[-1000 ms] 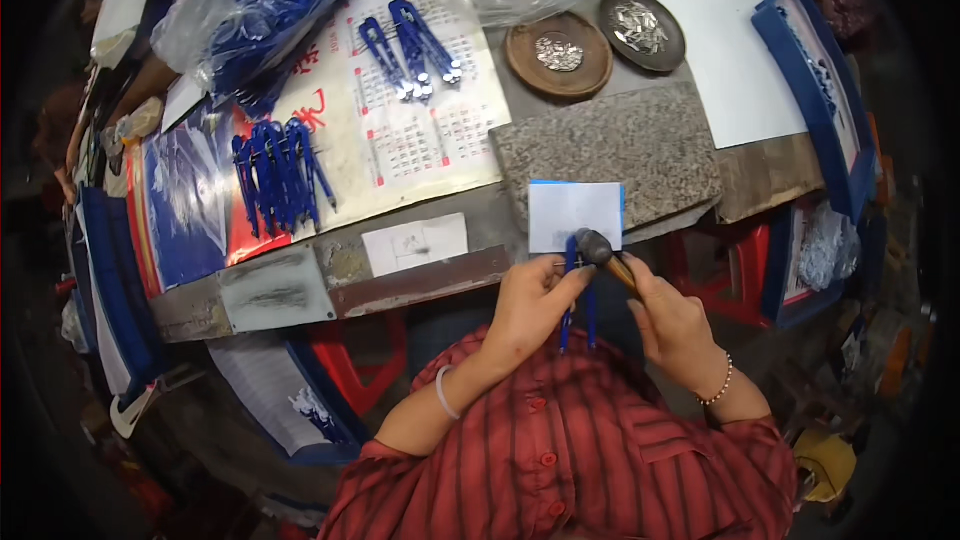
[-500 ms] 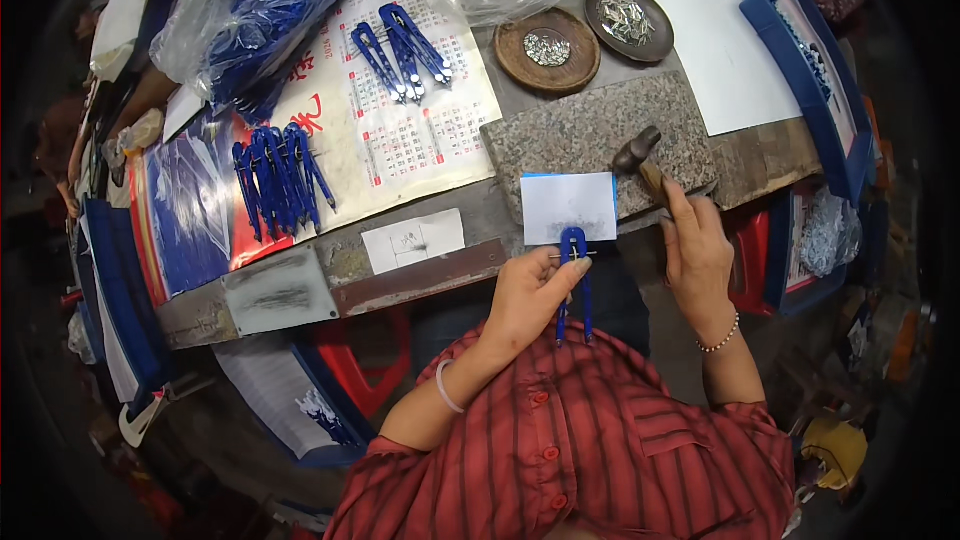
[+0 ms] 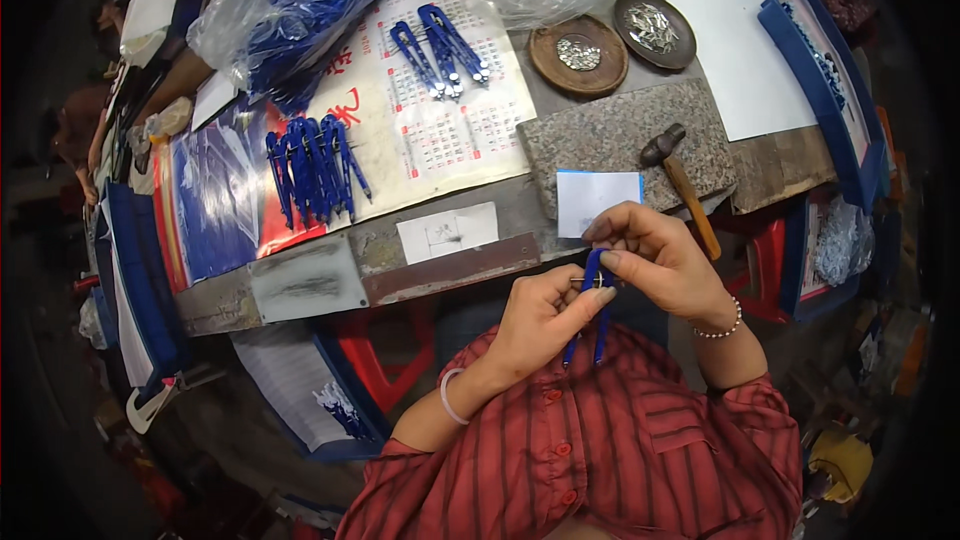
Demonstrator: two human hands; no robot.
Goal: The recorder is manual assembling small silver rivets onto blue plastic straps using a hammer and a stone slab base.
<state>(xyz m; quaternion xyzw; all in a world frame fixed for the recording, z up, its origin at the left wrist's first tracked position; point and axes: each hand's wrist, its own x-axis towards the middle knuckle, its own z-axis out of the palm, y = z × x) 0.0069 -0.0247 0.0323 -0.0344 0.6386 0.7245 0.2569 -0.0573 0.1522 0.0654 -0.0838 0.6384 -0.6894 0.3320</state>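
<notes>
A blue two-legged drawing compass is held in front of my striped shirt, legs pointing down, with a thin metal pin through its upper part. My left hand grips it near that pin, thumb along the front. The fingers of my right hand are closed on its top end, partly hiding it. A hammer lies at the right of the speckled stone slab, head on the stone and wooden handle over the near edge. By the slab's near left corner lies a white paper pad with a blue edge.
Brown bowls of small metal parts, one wooden and one darker, stand beyond the slab. Several compasses lie on a calendar sheet at left, with more farther back. Blue trays flank the table.
My right hand has let go of the hammer, now lying on the slab, and has come left to the compass top. My left hand still holds the compass. The whole view has shifted slightly.
</notes>
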